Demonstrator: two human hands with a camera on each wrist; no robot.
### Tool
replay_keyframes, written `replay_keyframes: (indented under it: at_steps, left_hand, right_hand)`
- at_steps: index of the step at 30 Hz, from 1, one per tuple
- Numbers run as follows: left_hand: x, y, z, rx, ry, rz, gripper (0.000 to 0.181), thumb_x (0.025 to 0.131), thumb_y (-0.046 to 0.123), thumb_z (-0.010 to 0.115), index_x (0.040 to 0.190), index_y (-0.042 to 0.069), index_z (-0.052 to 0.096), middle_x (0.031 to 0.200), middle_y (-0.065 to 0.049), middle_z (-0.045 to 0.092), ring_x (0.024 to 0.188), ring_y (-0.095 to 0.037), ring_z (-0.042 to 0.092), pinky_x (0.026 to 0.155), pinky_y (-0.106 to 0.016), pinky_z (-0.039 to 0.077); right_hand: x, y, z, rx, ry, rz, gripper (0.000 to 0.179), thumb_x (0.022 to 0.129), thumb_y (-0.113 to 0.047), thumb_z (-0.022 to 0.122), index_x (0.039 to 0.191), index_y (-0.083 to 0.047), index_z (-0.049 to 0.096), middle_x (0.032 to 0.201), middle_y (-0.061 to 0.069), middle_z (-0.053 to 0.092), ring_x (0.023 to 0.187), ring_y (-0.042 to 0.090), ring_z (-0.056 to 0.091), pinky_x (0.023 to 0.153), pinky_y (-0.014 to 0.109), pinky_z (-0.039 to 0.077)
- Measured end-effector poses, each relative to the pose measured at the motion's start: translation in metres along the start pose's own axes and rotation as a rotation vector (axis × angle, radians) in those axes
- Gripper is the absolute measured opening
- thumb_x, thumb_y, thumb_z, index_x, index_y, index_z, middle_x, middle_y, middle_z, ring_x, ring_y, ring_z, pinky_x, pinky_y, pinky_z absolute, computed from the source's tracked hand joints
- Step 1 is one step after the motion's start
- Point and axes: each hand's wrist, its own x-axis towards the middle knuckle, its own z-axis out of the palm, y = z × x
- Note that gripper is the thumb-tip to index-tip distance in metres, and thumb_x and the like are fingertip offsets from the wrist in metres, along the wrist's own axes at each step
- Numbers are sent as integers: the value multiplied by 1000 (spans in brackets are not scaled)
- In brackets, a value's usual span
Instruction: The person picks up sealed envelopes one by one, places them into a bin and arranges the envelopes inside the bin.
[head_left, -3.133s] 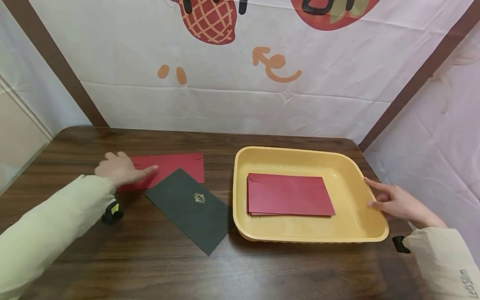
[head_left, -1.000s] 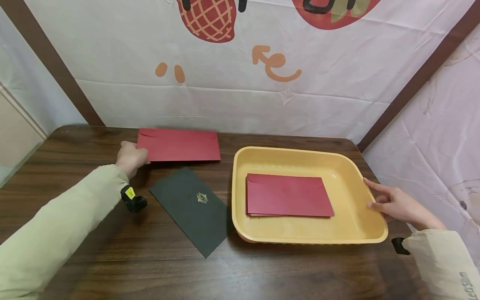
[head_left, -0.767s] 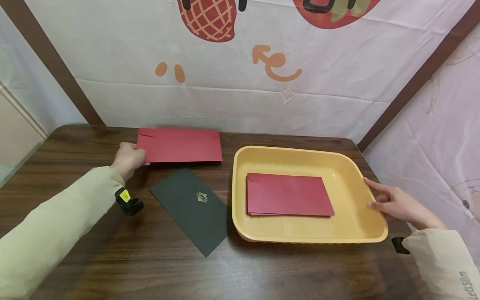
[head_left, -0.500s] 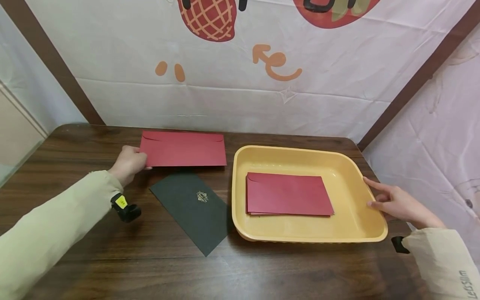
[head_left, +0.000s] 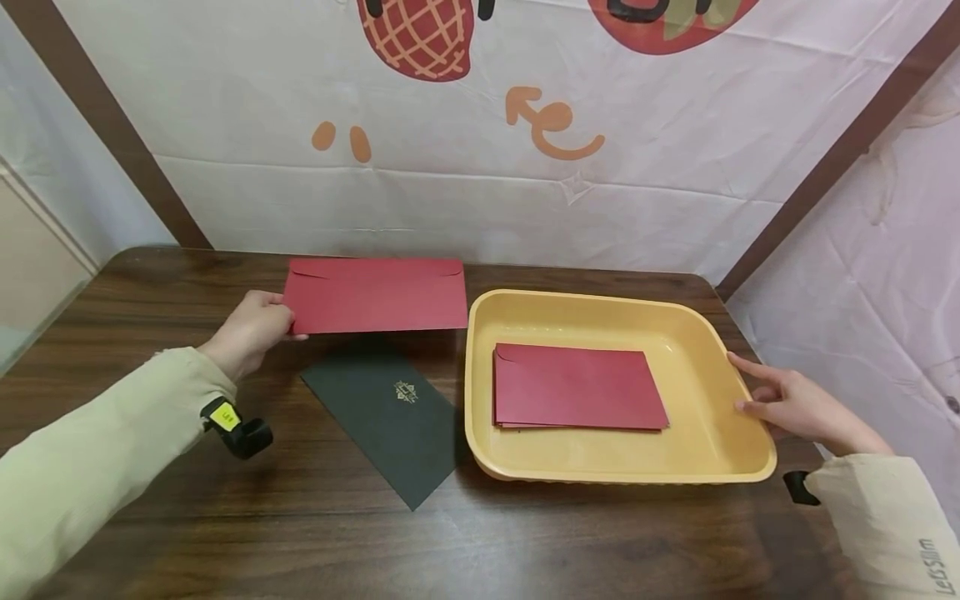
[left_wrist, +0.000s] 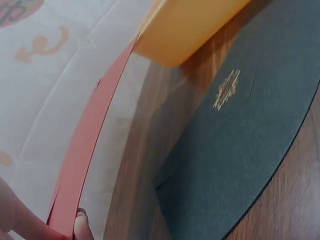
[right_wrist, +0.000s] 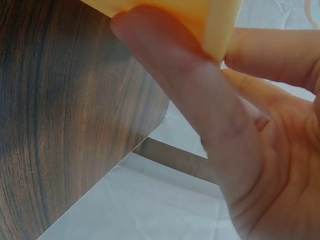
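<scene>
My left hand [head_left: 255, 329] pinches the left end of a red envelope [head_left: 375, 296] between thumb and fingers. The left wrist view shows this envelope [left_wrist: 90, 140] nearly edge-on, lifted off the table. Its right end is close to the left rim of a yellow tray [head_left: 716, 442]. In that tray lies a stack of red envelopes [head_left: 577, 387]. A dark green envelope [head_left: 390, 425] with a gold emblem lies slantwise on the table, below the held one. At the tray's right side, my right hand [head_left: 810, 408] grips the rim between thumb and fingers.
The brown wood-grain table [head_left: 360, 550] ends at the back against a white printed curtain [head_left: 450, 200]. The green envelope's right edge lies close against the tray's left side. A brown bar [head_left: 825, 158] slants down behind the table's right corner.
My left hand first lay over the red envelope on the table, then took its left end and raised it. Lately the envelope moves right, towards the tray. My right hand stays on the rim.
</scene>
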Motion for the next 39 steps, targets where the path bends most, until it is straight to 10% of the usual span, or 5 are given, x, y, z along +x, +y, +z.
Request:
replay_keyframes:
  at_steps: [24,31,39]
  left_hand:
    - [-28,27,48,-97,-182,55,52,94,-4,32,138,-16,8,128,-30,40,80,2,58,78,-12,46]
    - [-36,34,62,-100,-285,94,69,93,-4,41,145,-8,-4,130,-30,45,94,-10,62,104,-43,38]
    - [-41,39,79,-121,-387,136,82,90,-2,44,148,4,-13,139,-30,40,103,-21,60,104,-47,38]
  right_hand:
    - [-1,1,-1,-2,1,-9,79,92,-10,62,151,3,10,91,18,70,74,15,70,66,34,58]
    - [-1,1,0,-9,7,-15,78,92,-10,62,150,3,11,88,16,70,73,13,69,65,32,58]
    - [-2,0,1,-20,7,-7,78,92,-11,62,151,3,11,90,16,71,73,13,70,65,30,57]
